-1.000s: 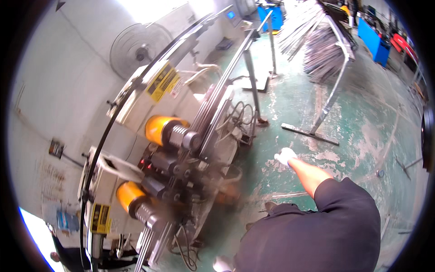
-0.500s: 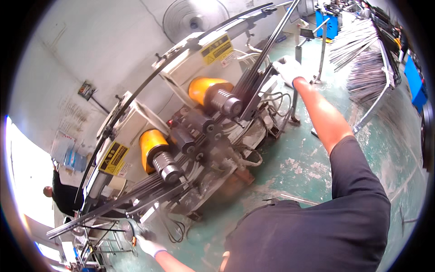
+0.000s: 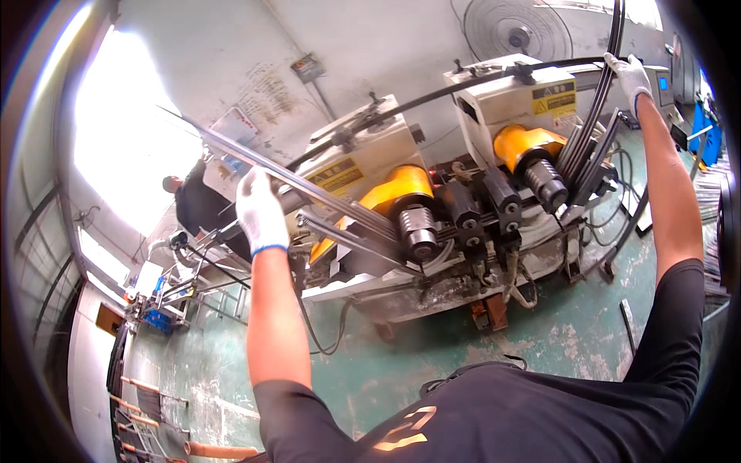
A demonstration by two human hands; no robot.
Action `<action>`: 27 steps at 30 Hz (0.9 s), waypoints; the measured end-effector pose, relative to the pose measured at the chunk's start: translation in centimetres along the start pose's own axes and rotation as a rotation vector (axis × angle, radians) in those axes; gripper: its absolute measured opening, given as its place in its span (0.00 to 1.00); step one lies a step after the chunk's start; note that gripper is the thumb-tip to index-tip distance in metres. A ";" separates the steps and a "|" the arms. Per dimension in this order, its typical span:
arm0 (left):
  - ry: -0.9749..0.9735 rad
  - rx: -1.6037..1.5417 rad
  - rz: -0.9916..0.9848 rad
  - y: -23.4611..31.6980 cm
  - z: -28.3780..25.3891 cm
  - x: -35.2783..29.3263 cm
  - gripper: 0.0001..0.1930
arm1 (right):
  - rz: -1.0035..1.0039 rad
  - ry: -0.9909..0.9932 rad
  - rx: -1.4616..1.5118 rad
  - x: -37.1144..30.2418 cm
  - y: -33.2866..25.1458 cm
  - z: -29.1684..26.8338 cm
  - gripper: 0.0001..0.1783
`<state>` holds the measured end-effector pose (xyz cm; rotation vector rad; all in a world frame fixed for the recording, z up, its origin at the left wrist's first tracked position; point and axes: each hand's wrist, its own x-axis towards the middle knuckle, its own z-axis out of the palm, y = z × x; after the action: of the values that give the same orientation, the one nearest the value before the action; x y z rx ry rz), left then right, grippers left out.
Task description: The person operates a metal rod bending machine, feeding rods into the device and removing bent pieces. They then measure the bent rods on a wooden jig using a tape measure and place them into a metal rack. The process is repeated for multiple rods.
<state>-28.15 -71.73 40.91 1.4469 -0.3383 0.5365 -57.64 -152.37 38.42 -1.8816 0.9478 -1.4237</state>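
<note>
My left hand (image 3: 261, 212), in a white glove, is closed over the left part of a bundle of long metal bars (image 3: 340, 203), which slopes up and leftward from the bending machine (image 3: 370, 297). My right hand (image 3: 631, 77), gloved too, grips the dark bars (image 3: 596, 108) that rise steeply at the machine's right side. Between my hands stand a left ribbed steel roller (image 3: 419, 231) and a right ribbed roller (image 3: 545, 184), each beside an orange-yellow housing (image 3: 519, 145). Dark blocks (image 3: 461, 207) sit between the rollers. The bars' middle stretch is partly hidden behind these parts.
A curved black rail (image 3: 432, 104) runs along the back of the machine. A person in dark clothing (image 3: 202, 204) stands beyond my left hand. A large fan (image 3: 519, 35) is by the wall. Hoses (image 3: 333, 339) hang toward the green floor.
My view has swung left. My left hand has come up from low at the left onto the bars, whose left part now slopes upward. My right hand is on the raised right bars.
</note>
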 end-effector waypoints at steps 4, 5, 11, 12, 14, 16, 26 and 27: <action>-0.029 0.230 0.182 2.2 5.1 1.3 0.19 | -0.026 -0.126 0.105 -3.1 -7.8 4.7 0.51; -0.064 0.287 0.184 3.9 6.6 0.2 0.19 | -0.102 -0.137 0.109 -3.9 -9.3 5.0 0.45; -0.265 0.312 0.300 5.5 14.8 -3.3 0.12 | -0.284 -0.214 0.149 -9.9 -17.5 7.0 0.32; -0.216 0.427 0.444 4.5 15.1 -2.3 0.11 | -0.324 -0.226 0.130 -11.0 -19.4 7.3 0.31; -0.234 0.584 0.590 3.3 14.3 -1.0 0.08 | -0.470 -0.221 -0.242 -14.8 -23.2 9.8 0.29; -0.340 0.528 0.598 2.4 13.5 1.1 0.08 | -0.576 0.076 -0.276 -14.6 -22.8 10.4 0.24; -0.404 0.368 0.230 4.4 13.9 -1.5 0.08 | -0.487 -0.102 -0.298 -17.5 -24.9 7.4 0.19; -0.396 0.410 0.236 4.2 13.8 -1.1 0.08 | -0.487 -0.112 -0.319 -17.4 -24.9 7.2 0.19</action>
<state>-29.97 -85.41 45.30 1.9290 -0.7531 0.5251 -49.00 -123.58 46.91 -2.5315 0.7223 -1.4740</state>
